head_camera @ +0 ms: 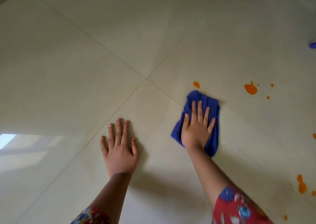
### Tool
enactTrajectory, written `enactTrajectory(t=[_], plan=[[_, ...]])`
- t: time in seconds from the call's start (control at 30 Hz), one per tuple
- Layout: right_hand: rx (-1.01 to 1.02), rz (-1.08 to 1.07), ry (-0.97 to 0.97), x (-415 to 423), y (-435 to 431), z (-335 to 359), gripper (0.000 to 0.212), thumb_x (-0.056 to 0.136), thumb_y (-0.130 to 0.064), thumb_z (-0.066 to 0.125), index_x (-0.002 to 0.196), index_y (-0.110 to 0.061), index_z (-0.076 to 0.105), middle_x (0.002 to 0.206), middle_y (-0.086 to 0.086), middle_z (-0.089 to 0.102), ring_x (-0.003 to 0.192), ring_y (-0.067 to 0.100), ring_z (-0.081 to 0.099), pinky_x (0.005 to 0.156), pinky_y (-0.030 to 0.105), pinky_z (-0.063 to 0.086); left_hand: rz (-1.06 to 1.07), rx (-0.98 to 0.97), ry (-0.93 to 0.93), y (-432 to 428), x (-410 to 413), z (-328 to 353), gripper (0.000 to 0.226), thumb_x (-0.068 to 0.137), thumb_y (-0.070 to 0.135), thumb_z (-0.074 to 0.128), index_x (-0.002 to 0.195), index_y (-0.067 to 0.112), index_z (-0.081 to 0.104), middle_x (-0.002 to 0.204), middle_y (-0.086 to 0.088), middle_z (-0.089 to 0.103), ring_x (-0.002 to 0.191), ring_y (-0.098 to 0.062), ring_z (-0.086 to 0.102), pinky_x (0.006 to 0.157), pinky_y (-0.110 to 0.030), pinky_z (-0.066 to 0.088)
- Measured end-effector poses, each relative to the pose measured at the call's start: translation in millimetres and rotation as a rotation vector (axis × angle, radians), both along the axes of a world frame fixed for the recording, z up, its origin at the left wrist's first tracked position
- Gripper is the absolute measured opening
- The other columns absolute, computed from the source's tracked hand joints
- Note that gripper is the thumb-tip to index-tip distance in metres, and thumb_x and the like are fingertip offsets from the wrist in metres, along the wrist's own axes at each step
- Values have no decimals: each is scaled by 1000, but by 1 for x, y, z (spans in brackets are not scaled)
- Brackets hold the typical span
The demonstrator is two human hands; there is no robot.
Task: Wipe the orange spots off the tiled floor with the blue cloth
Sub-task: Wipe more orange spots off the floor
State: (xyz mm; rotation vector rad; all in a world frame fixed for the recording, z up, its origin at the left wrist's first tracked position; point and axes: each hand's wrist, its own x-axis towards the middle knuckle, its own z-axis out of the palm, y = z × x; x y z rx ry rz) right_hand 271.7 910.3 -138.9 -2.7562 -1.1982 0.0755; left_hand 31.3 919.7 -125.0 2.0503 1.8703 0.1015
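Note:
My right hand (pixel 196 126) lies flat, fingers spread, pressing down on the crumpled blue cloth (pixel 211 107) on the pale tiled floor (pixel 85 52). A small orange spot (pixel 196 84) sits just beyond the cloth's far edge. A larger orange blot (pixel 250 88) with small droplets around it lies further right. Another orange smear (pixel 301 186) is at the lower right, with small spots near the right edge. My left hand (pixel 119 146) rests palm down on the bare tile to the left, fingers apart, holding nothing.
Tile joints cross at a point (pixel 145 78) ahead of my hands. A blue object (pixel 313 45) pokes in at the right edge. A bright window reflection (pixel 6 140) shows on the floor at the left. Patterned red sleeves (pixel 239 206) cover my upper forearms.

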Motion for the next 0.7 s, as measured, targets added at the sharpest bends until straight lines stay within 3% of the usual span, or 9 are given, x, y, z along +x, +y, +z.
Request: enactTrajectory(t=[0.13,0.23,0.37,0.43,0.57,0.63,0.7], plan=[[-87,72,25,-14,-40,9,57,99,-46,19,153,-29,21,161,-7,19,149,21,14,118,54,13,-151,11,-61,-8,31,17,70,85,32,35,154,27,19,161,10,13,149,-14,8,118,-46,-2],[-170,75,12,6,-27,9,56,98,-51,16,153,-39,11,161,-16,7,150,24,2,115,62,3,-305,-16,-96,-16,59,12,64,94,39,31,155,28,12,162,9,6,150,-15,5,120,-42,3],[-152,-193,119,62,36,9,54,100,-54,18,150,-48,-1,161,-22,-5,147,36,-14,106,75,-3,-314,-24,-50,-17,59,0,63,96,40,31,155,29,8,162,8,5,150,-14,0,120,-46,6],[-138,-82,108,59,58,10,54,101,-50,19,152,-44,2,161,-20,-2,149,32,-8,111,70,-1,-308,-5,-44,-18,61,0,63,96,40,30,155,29,8,162,8,5,150,-14,1,120,-47,7],[-78,453,26,34,-6,13,54,101,-40,21,153,-29,24,161,-10,19,149,18,16,118,47,17,-312,4,-35,-19,61,3,63,96,40,28,155,28,9,163,8,6,150,-14,1,119,-47,8],[-113,387,34,61,-23,12,55,101,-40,19,153,-27,26,160,-8,22,148,16,18,118,43,17,-311,8,-26,-19,62,3,62,97,40,27,155,28,8,163,8,5,150,-14,0,120,-47,8],[-117,166,13,90,5,12,56,100,-43,14,154,-27,21,161,-7,19,149,16,15,119,43,13,-312,10,-21,-20,62,4,62,97,40,26,155,28,8,163,8,4,150,-14,0,119,-47,9]])
